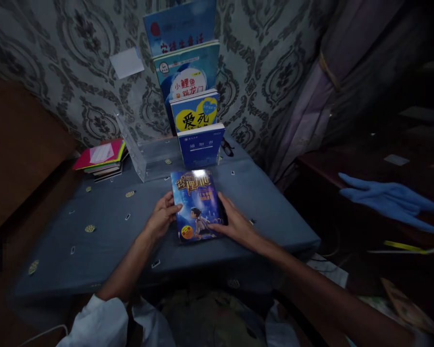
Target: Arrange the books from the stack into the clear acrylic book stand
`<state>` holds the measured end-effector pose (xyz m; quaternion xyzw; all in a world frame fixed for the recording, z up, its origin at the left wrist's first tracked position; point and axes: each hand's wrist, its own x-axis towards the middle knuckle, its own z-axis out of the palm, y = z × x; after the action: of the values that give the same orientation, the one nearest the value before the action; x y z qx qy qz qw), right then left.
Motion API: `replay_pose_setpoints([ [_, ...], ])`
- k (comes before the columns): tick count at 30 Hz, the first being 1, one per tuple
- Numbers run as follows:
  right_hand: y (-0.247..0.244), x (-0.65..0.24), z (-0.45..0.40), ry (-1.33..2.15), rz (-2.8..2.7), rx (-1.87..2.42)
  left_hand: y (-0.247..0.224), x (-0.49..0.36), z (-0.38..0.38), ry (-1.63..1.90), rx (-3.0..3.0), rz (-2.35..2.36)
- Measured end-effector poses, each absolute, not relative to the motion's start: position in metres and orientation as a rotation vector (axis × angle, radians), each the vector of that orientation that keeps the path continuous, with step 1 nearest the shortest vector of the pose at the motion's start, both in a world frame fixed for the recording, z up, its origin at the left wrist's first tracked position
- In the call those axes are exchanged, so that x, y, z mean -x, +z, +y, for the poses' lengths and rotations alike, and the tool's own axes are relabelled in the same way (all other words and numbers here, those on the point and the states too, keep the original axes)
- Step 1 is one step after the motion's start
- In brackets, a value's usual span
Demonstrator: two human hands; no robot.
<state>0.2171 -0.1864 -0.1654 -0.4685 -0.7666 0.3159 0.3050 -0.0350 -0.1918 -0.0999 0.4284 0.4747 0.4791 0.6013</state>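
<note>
paperback (198, 202), glossy-covered, probably light, bendable and slippery, best held by its side edges, sits over the tabletop (108, 250), fingers of left hand (162, 213) and right hand (236, 219) gripping opposite sides.

The storybook (197, 200) is deep blue and purple, with gold letters and a round yellow spot. Under the storybook, the cloth (108, 250) is dull blue with small yellow shapes (a bit like tiny pineapples). Behind the storybook, a plain blue book (199, 153) has white words, and past that, another blue book (195, 113) has a yellow heart with black words. The wallpaper (260, 58) behind the storybook is grey with dark curly swirls. Left of it, a folder (116, 148) is pinkish red. Right of it, the glove (390, 198) is light blue and the curtain (300, 115) is pale purple.
</note>
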Motion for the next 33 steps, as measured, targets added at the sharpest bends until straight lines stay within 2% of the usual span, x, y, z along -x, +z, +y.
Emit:
replay_pose_setpoints([
  [4, -0.148, -0.214, -0.165, 1.23, -1.747, 1.022, -0.077, 0.031, -0.188, 1.188, -1.179, 1.034],
  [6, -0.132, -0.214, -0.155, 1.284, -1.689, 0.884, -0.07, 0.031, -0.184, 1.261, -1.278, 1.006],
  [11, -0.098, -0.217, -0.14, 0.817, -1.808, 0.868, -0.065, 0.046, -0.175, 1.363, -1.619, 1.071],
  [15, -0.113, -0.219, -0.131, 0.545, -1.97, 0.888, -0.087, 0.056, -0.178, 1.022, -2.124, 1.138],
  [18, -0.138, -0.227, -0.126, 0.532, -2.133, 0.924, -0.116, 0.058, -0.185, 0.766, -2.358, 1.151],
  [22, -0.145, -0.24, -0.124, 0.559, -2.386, 0.932, -0.141, 0.059, -0.193, 0.668, -2.477, 1.117],
  [28, -0.12, -0.18, -0.124, 0.715, -2.469, 0.739, -0.144, 0.059, -0.193, 0.7, -2.546, 1.125],
  [30, -0.123, -0.15, -0.121, 0.779, -2.524, 0.634, -0.144, 0.058, -0.193, 0.69, -2.576, 1.14],
  [33, -0.134, -0.127, -0.109, 0.758, -2.542, 0.708, -0.143, 0.058, -0.195, 0.665, -2.597, 1.16],
])
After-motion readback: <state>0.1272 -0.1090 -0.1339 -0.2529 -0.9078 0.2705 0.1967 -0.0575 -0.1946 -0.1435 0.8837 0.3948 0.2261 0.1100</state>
